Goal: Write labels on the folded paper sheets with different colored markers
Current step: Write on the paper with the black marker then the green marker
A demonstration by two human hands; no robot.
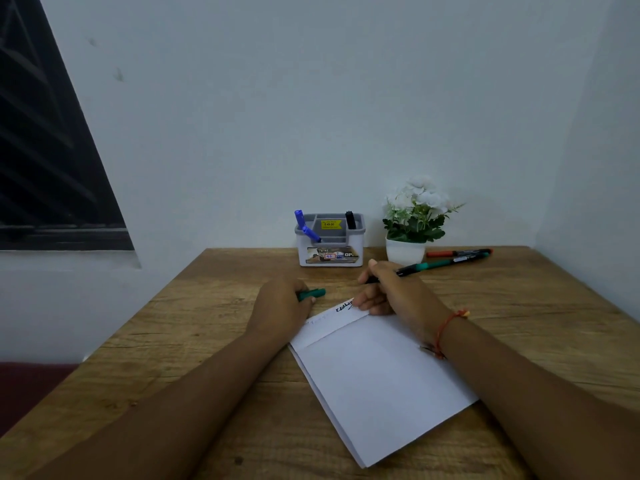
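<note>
Paper first: the folded paper sheets (381, 382) are lying stacked on the wooden counter (173, 341) right in front of us, turned slightly askew, with a narrow folded strip (332, 323) running along their far edge. Dark lettering (344, 306) is showing on that strip just beside our right grip (398, 292), which is curling around the green marker (440, 263) and resting on the strip's right end; the tip is hiding under the fingers, so we cannot tell whether it is touching paper. Fainter marks (317, 321) are sitting further left on the strip, too small to read. Our left grip (284, 306) is lying at the strip's left end, pinching the green cap (313, 293). We are judging that we are partway through writing one label. Next, we are thinking, the move is calling for finishing the word while the left grip is steadying the sheets, pressing the cap back on, then choosing another colour. Beyond the paper, the red marker (457, 252) is lying near the potted plant (412, 220) at the counter's far right, and blue markers (306, 228) and a black marker (350, 220) are standing in the organizer (330, 247) against the wall, well apart from both grips.
</note>
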